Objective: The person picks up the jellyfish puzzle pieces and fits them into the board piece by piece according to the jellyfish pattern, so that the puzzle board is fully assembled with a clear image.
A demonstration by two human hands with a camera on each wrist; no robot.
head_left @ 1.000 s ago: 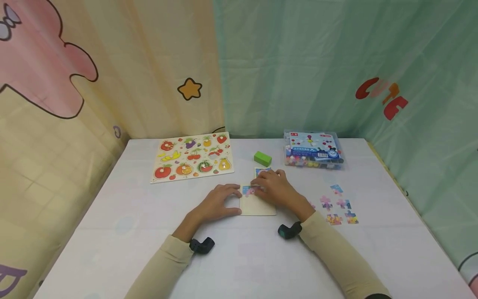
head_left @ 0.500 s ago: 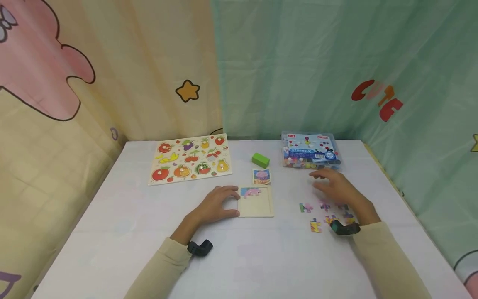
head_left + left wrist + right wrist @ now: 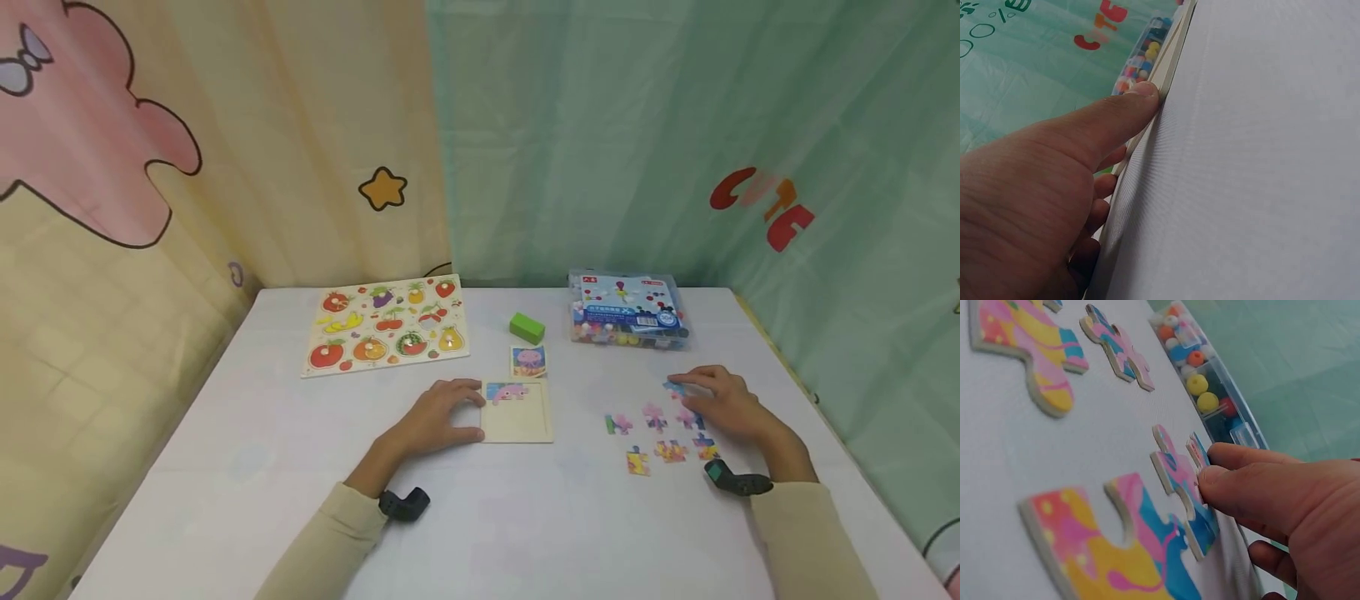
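My left hand (image 3: 437, 417) holds the left edge of a small wooden puzzle tray (image 3: 517, 425), thumb near its front corner and fingers further back. In the left wrist view, the thumb (image 3: 1144, 90) lies against the tray's edge. Blue-and-pink jigsaw pieces (image 3: 508, 392) fill the tray's upper left part. At the right, my right hand (image 3: 727, 406) pinches a blue-and-pink jigsaw piece (image 3: 674, 388) between thumb and index finger, partly hidden in the right wrist view. Around it lie several loose pieces, including a pink one (image 3: 653, 416) and a yellow one (image 3: 637, 462).
A small picture card (image 3: 528, 362) lies just behind the tray, with a green block (image 3: 527, 327) beyond it. A fruit puzzle board (image 3: 386, 325) is at the back left. At the back right stands a clear plastic box of beads (image 3: 628, 310).
My right hand has left the tray and moved right to the loose pieces, lowering onto the blue-and-pink one at the back. My left hand stays at the tray's edge.
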